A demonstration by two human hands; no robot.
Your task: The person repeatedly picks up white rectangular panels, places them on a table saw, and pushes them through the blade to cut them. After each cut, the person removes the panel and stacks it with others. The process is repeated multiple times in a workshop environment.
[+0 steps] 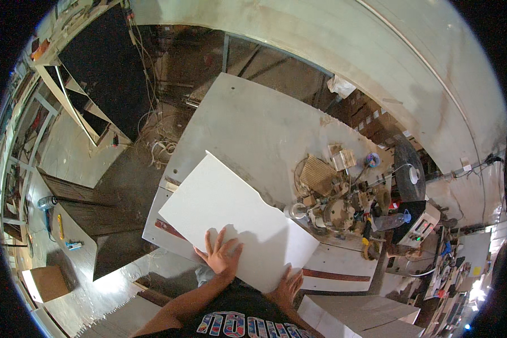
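- the left hand lies flat on top of a big white board, its fingers spread wide and holding nothing
- the right hand is at the near edge of the board, fingers on top; i cannot tell if it grips the edge
- the board lies tilted across the near part of a big grey table
- a pile of tools and machine parts sits on the table, just right of the board
- a cardboard box stands on the floor, far to the left

One head-worn fisheye view looks steeply down, close over the workbench.
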